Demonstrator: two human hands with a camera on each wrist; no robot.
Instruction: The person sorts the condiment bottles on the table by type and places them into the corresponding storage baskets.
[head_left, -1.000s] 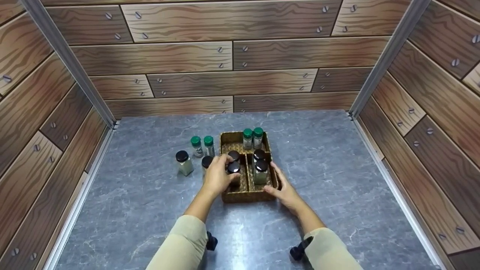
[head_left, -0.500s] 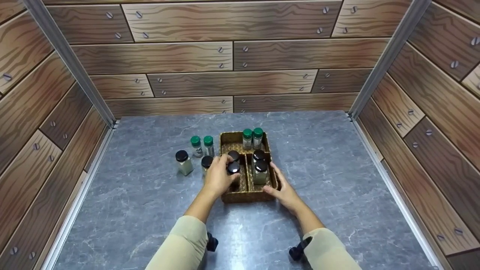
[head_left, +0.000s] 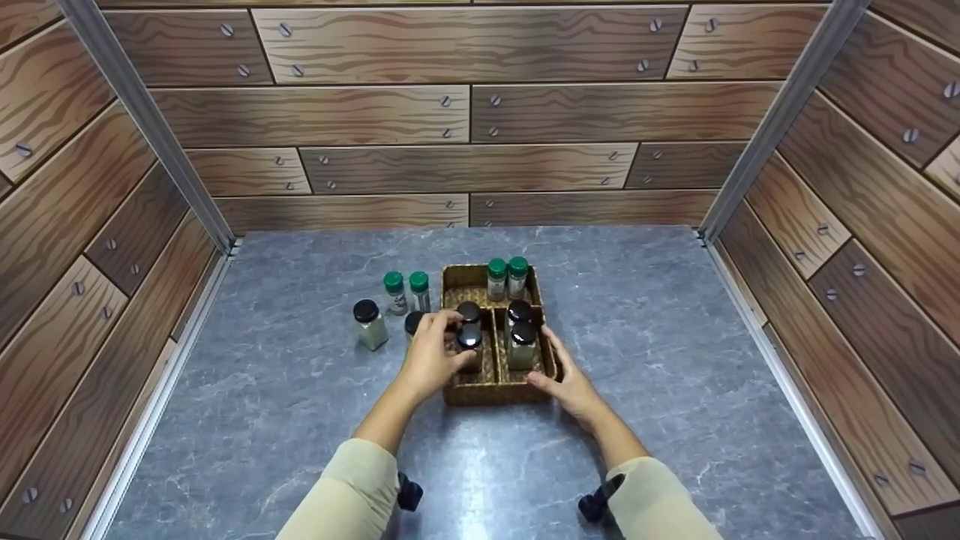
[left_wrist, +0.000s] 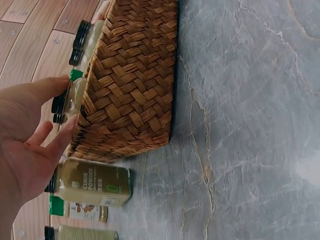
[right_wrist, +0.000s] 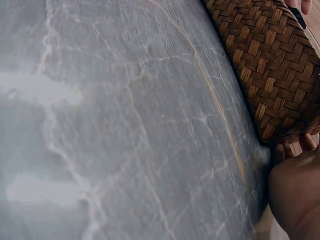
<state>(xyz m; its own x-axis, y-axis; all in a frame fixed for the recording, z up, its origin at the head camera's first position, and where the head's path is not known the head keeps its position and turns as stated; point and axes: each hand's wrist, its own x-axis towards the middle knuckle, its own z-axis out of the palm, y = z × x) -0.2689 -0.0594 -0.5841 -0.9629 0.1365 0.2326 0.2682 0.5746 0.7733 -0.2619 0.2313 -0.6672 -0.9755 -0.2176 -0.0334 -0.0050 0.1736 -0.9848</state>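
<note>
A woven basket [head_left: 491, 394] with compartments stands on the table. In its front left compartment are two black-capped spice jars [head_left: 469, 337]. My left hand [head_left: 431, 360] is around the nearer one, its thumb and fingers spread apart beside the black lid. The left wrist view shows the same hand [left_wrist: 25, 135] over the basket's rim, with straight fingers. My right hand [head_left: 574, 382] holds the basket's front right corner, thumb over the rim and fingers along the outer side. Two more black-capped jars [head_left: 522, 349] fill part of the front right compartment.
Two green-capped shakers [head_left: 496, 279] stand in the basket's back compartment. Left of the basket are two more green-capped shakers [head_left: 395, 292], a black-capped jar [head_left: 370, 326] and a cumin powder jar [left_wrist: 95, 182] partly behind my left hand. Wood-patterned walls [head_left: 472, 112] enclose the table.
My left hand has drawn slightly left, its fingertips and thumb backing away from the nearer jar's lid. The right hand and the basket stay in place.
</note>
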